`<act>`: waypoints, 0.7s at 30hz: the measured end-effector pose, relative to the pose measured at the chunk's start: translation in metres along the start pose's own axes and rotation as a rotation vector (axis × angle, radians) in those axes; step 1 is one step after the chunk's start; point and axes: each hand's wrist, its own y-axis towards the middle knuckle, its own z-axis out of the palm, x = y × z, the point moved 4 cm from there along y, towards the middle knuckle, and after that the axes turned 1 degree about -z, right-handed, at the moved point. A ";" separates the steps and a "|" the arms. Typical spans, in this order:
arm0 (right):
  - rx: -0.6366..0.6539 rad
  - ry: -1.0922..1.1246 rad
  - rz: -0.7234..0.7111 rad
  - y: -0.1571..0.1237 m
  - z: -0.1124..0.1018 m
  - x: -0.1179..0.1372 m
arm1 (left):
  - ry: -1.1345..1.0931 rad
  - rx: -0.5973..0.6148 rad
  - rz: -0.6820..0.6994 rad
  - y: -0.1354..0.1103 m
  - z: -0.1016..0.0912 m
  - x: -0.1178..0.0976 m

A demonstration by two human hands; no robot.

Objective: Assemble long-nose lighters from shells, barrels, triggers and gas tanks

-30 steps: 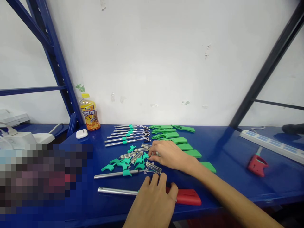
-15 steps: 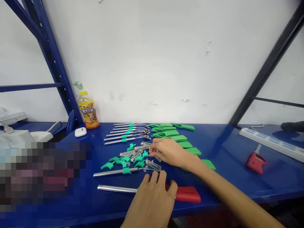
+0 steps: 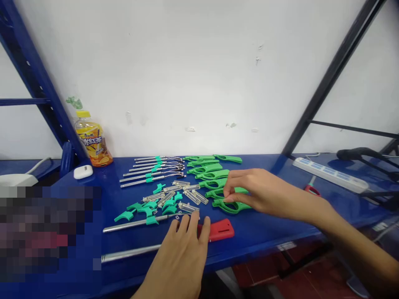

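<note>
My left hand lies with bent fingers and thumb around the red lighter handle, whose long metal tube points left. The palm hides the middle of this lighter. My right hand, thumb and fingertips pinched together, is at the nearest green lighter handle, by its trigger opening. Other green handles lie in a column behind. Clear fuel tanks and teal trigger pieces are scattered left of them. A metal tube with a teal piece and wires lies just beyond my left hand.
Several metal tubes with wires lie in a row at the back. A drink bottle and a white case stand at left. On the right are a power strip and a red lighter part. A white wall rises behind.
My right hand has moved right and nearer, from the clear tanks to the front green handle. My left hand stays on the red lighter. The camera view has turned right.
</note>
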 end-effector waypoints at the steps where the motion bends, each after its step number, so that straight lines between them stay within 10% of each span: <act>1: 0.022 0.002 0.003 -0.008 -0.002 0.000 | 0.012 -0.001 -0.011 0.001 0.000 0.000; 21: 0.253 -0.075 -0.016 -0.009 0.024 0.012 | 0.099 0.025 -0.070 0.005 0.000 0.000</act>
